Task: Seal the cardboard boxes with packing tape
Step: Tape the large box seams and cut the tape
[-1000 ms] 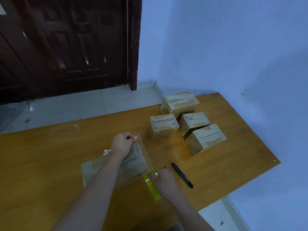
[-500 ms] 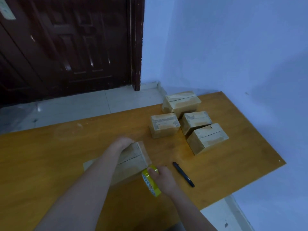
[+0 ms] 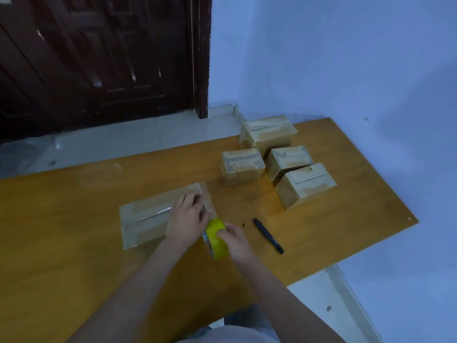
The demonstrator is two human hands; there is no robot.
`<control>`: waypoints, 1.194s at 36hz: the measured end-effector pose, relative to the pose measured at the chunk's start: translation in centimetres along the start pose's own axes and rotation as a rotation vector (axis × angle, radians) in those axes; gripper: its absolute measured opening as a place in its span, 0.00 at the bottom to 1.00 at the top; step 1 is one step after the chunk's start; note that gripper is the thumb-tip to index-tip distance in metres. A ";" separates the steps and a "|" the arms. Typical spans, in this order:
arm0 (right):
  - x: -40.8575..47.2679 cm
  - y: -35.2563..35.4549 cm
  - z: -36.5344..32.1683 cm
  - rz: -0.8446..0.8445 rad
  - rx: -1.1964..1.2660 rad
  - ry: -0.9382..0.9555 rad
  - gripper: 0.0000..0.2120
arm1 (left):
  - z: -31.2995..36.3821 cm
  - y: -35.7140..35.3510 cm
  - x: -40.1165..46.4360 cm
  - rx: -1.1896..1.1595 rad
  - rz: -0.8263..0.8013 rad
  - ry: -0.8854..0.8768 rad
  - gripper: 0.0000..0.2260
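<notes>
A: While the left hand [image 3: 188, 219] lies with spread, nearly straight fingers on the right end of the long flat brown cardboard box [image 3: 158, 216], where does the tape sit?

B: The yellow roll of packing tape [image 3: 216, 240] is in the right hand [image 3: 235, 240], whose fingers are curled around it. It is just beside the right end of that box, toward the near edge of the orange wooden tabletop [image 3: 74, 256].

A: And how does the box lie?

B: Its long axis goes from left to right, a little turned, so the right end is farther from the person than the left end. The seam between the flaps runs along this axis, and a shiny strip seems to cover it already.

A: So which hand is nearer to the seam?

B: The left one; it presses on the box itself. I judge that the strip must now be cut or torn at the right end, between both hands, because the roll is exactly there. I cannot tell if the tape is still joined to the roll.

A: Other things?

B: Four smaller brown cardboard boxes [image 3: 274, 159] stand grouped near the far right corner, and a black pen [image 3: 268, 235] lies to the right of the roll, apart from it.
</notes>
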State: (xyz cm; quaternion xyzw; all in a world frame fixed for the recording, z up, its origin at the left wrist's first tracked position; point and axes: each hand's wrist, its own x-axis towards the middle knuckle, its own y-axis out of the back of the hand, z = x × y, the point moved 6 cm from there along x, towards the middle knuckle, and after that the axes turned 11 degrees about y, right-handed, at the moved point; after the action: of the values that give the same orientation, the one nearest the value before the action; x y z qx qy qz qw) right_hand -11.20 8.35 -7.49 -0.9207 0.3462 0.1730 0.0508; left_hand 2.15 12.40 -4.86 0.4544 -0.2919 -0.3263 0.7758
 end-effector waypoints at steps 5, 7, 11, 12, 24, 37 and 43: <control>-0.2 0.2 0.6 -0.053 -0.035 0.021 0.09 | 0.0 -0.8 -0.9 0.103 -0.164 0.052 0.34; -0.4 0.1 1.4 -0.067 -0.108 -0.012 0.12 | 0.1 -0.6 -1.1 0.148 -0.235 0.051 0.38; -0.4 0.1 4.0 -0.066 -0.474 -0.061 0.19 | 0.2 -0.8 -2.2 0.323 -0.294 0.002 0.44; -0.4 -0.1 4.3 -0.054 -0.499 -0.046 0.19 | 0.3 -0.8 -2.4 0.361 -0.302 0.004 0.45; -0.6 3.8 3.8 0.155 -0.483 -0.037 0.17 | 0.5 -0.6 -2.0 0.437 -0.373 0.040 0.54; 1.2 13.5 7.6 0.084 -1.208 -0.193 0.10 | 0.7 -0.2 -2.1 0.469 -0.374 0.045 0.55; -0.6 9.8 2.4 0.048 -0.754 0.251 0.06 | 0.9 0.0 -2.1 0.474 -0.371 0.040 0.55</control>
State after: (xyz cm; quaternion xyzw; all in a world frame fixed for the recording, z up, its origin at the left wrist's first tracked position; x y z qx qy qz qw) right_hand -18.71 1.79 -9.26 -0.8804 0.2834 0.1753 -0.3374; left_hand 0.22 13.52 -4.86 0.6749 -0.2565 -0.3761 0.5807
